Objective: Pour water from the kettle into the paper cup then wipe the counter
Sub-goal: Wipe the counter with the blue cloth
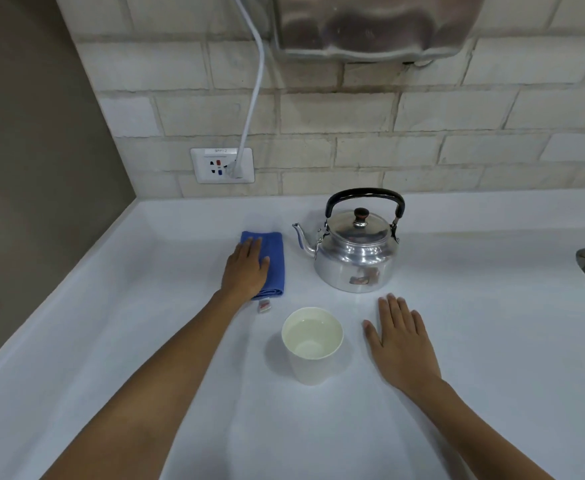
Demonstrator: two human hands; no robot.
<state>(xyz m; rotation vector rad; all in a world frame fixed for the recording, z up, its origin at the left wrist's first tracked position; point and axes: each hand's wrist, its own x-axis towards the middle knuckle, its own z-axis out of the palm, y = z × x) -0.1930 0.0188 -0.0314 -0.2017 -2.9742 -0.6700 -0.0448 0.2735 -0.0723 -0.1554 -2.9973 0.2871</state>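
Head view: my left hand lies flat on soft, limp folded blue cloth; right hand open, empty on desk.

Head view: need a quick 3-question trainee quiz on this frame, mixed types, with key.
1. True or false: the paper cup already holds water.
2. Multiple choice: the left hand lies flat on A) the kettle handle B) the folded blue cloth C) the rim of the cup.
3. Fill in: the spout of the kettle points toward the ____.

Key
1. True; clear liquid shows inside the cup.
2. B; the palm rests on the cloth, fingers spread, nothing gripped. The right hand lies flat on the counter beside the cup.
3. Cloth; it points to the person's left.
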